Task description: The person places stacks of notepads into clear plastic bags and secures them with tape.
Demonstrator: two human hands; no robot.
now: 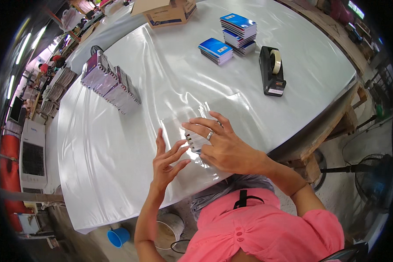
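Near the table's front edge, my right hand (224, 147) grips a small stack of spiral notebooks (195, 141) from above, fingers over its far side and thumb at its near side. Most of the stack is hidden under that hand. A see-through plastic sheet (235, 104) lies beneath and around the stack, shiny and slightly creased. Just left of the stack is my left hand (166, 163), its fingers spread and nothing in them. Its fingertips point toward the stack's left side, close to the sheet; whether they touch it I cannot tell.
Blue-covered notebooks (238, 22) stand in piles at the far right, beside a black tape dispenser (271, 72). Plastic-wrapped notebook stacks (111, 83) stand at the left. An open cardboard box (168, 15) sits at the back. Below the table are a blue bucket (118, 237) and a pale bucket (175, 225).
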